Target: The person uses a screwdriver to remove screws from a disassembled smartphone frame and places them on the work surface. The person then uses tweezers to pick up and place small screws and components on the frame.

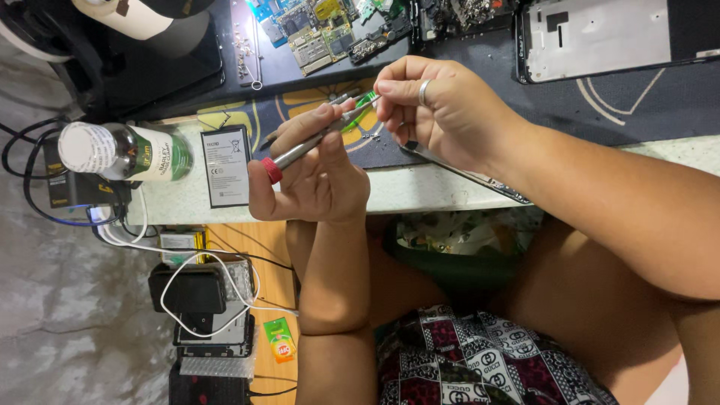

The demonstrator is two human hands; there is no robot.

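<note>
Head view: left hand (311, 176) curled around screwdriver (315, 139), fingers (300, 127) pressed together on metal shaft, red end cap near thumb base. Right hand (442, 109) just right of it, ringed fingers (401, 90) pinching screwdriver tip area beside green-handled tool (358, 112); thin phone frame (465, 176) tucked under palm. Both over near edge of counter (420, 191), above dark mat (645, 105). Left: black battery (226, 166), bottle (124, 151) lying on side. Far: circuit boards (319, 34), silver phone chassis (600, 37).
</note>
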